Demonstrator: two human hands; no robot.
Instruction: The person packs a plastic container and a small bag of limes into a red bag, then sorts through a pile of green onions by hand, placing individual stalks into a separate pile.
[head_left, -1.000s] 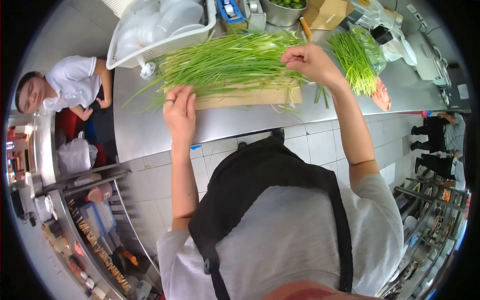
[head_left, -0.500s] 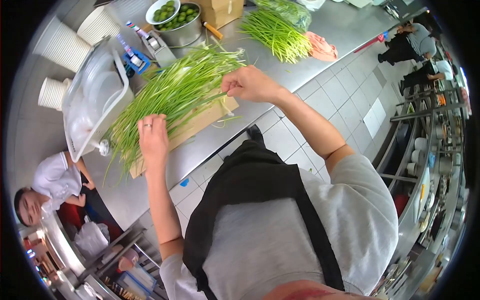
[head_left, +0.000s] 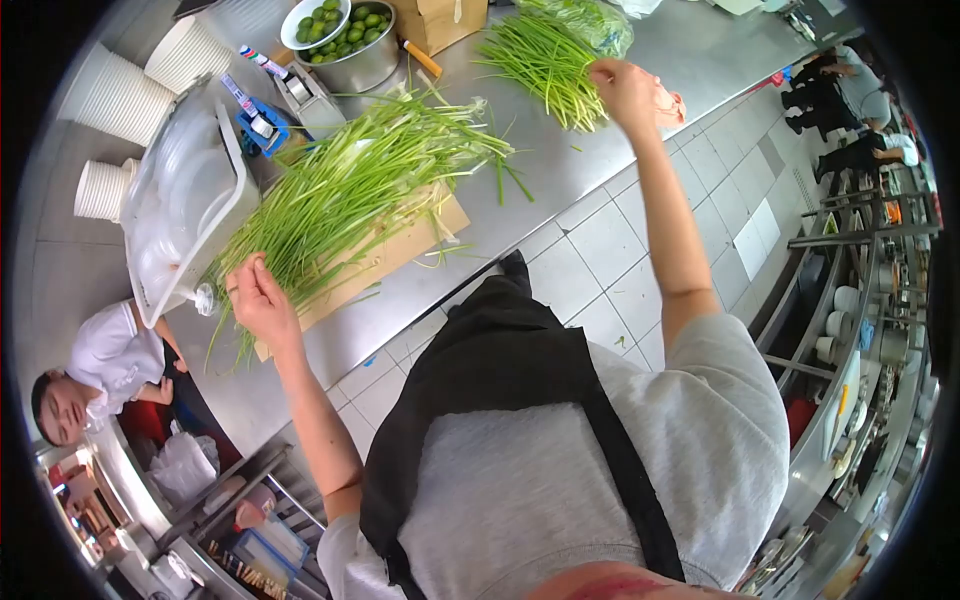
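Observation:
A loose heap of green onions (head_left: 370,170) lies across a flat piece of cardboard (head_left: 355,270) on the steel table. My left hand (head_left: 262,298) is at the heap's near left end, fingers curled together against the leaf tips; whether a strand is pinched in them is hidden. Farther right, my right hand (head_left: 625,95) reaches over the edge of a neater pile of green onions (head_left: 540,65), its fingers closed. What they hold, if anything, I cannot make out. A pink cloth (head_left: 670,105) lies just beyond that hand, partly covered by it.
Behind the heap stand a pot of limes (head_left: 352,60), a tape dispenser (head_left: 262,125) and a cardboard box (head_left: 430,22). A white bin with plastic lids (head_left: 185,200) and stacked white containers (head_left: 115,95) are at left. A person (head_left: 115,365) is beyond the table's left end.
My right hand has moved from the loose heap to the neater pile at the right. My left hand has shifted left and towards me along the leaves. Some stalks now stick out at the heap's right.

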